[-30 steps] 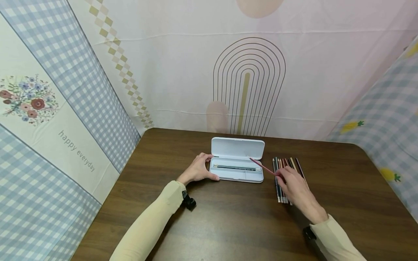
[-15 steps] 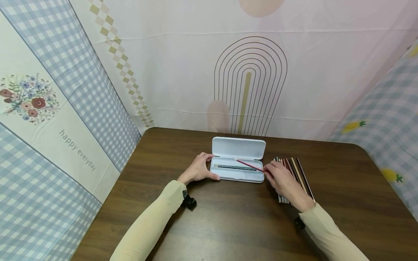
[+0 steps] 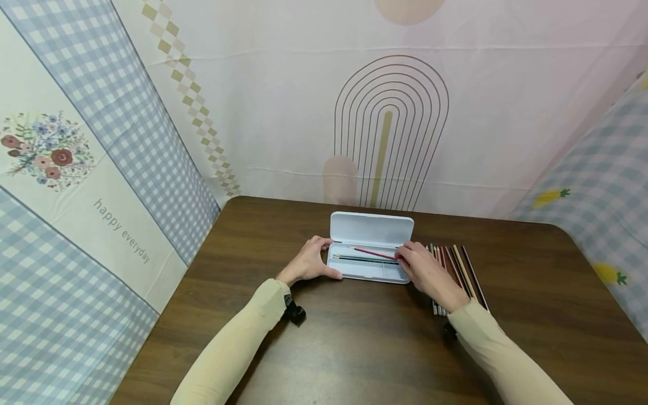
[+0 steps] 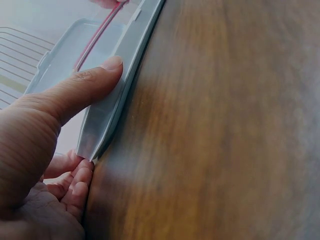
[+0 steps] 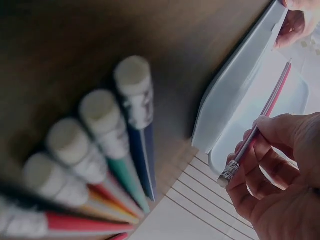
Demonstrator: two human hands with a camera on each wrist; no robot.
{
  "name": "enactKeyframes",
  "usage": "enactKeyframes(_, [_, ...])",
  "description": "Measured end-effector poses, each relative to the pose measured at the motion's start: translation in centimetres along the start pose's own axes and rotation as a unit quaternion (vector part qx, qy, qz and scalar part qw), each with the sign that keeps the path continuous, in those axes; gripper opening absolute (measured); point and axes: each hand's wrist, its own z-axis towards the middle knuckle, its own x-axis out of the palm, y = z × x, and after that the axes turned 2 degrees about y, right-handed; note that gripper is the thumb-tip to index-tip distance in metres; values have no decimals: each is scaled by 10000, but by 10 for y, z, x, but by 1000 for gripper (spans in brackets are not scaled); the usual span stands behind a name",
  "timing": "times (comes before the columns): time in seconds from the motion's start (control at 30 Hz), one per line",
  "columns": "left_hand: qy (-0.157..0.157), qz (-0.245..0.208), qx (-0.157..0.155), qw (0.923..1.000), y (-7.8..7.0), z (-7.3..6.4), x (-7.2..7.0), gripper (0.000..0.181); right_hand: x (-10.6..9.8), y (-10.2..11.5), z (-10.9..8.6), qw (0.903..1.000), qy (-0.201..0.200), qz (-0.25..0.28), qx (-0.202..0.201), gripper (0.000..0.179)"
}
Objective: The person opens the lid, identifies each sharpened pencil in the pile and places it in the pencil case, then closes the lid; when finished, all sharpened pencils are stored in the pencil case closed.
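A pale pencil case [image 3: 372, 228] lies with its lid raised on the brown table. My left hand [image 3: 307, 261] grips its left end, thumb on the front side and fingers at the back corner. Between thumb and fingers, my right hand [image 3: 425, 267] pinches a red pencil [image 5: 275, 92] near its eraser end. The red pencil slants over the case's long rear compartment, sharpened tip pointing left. Dark green pencils [image 3: 364, 259] lie lengthwise in that compartment. Fingers of the right hand overlap the case's right end in the head view.
Several pencils [image 3: 458, 267] in mixed colours lie side by side right of the case, partly hidden under my right forearm. Their white erasers face the front edge. A printed cloth [image 3: 283, 112] hangs behind the table [image 3: 329, 349].
My right hand has moved left from above the loose pencils to the case's right end, bringing the red pencil over the compartment. The left hand has stayed on the case.
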Motion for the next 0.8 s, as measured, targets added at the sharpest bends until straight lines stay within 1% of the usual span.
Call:
enactKeyframes(0.03, [-1, 2, -7, 10000, 0, 0, 0, 102, 8, -7, 0, 10000, -28, 7, -10, 11])
enactKeyframes(0.13, [4, 16, -18, 10000, 0, 0, 0, 102, 13, -10, 6, 9999, 57, 71, 47, 11])
enactKeyframes(0.17, [5, 25, -20, 10000, 0, 0, 0, 102, 9, -3, 10, 9998, 145, 74, 75, 9])
enactKeyframes(0.2, [5, 22, -19, 10000, 0, 0, 0, 102, 8, -2, 12, 9998, 190, 48, 103, 9])
enactKeyframes(0.27, [2, 14, -16, 10000, 0, -1, 0, 103, -2, 13, 20, 9992, 374, 2, 166, 11])
enactKeyframes(0.33, [5, 2, -13, 10000, 0, -1, 0, 102, -3, 17, 25, 9988, 462, -48, 162, 12])
enactKeyframes(0.57, [15, -18, -20, 10000, 0, 0, -1, 103, 8, 16, 32, 9989, 430, -162, 19, 12])
enactKeyframes(0.6, [18, -13, -23, 10000, 0, 1, -1, 103, 9, 16, 33, 9988, 440, -189, 33, 12])
enactKeyframes(0.63, [18, -1, -24, 10000, 0, 1, -1, 103, 7, 20, 35, 9983, 533, -201, 91, 12])
enactKeyframes(0.8, [17, 50, -6, 10000, 1, 1, 0, 103, 10, 21, 42, 9968, 729, -252, 228, 13])
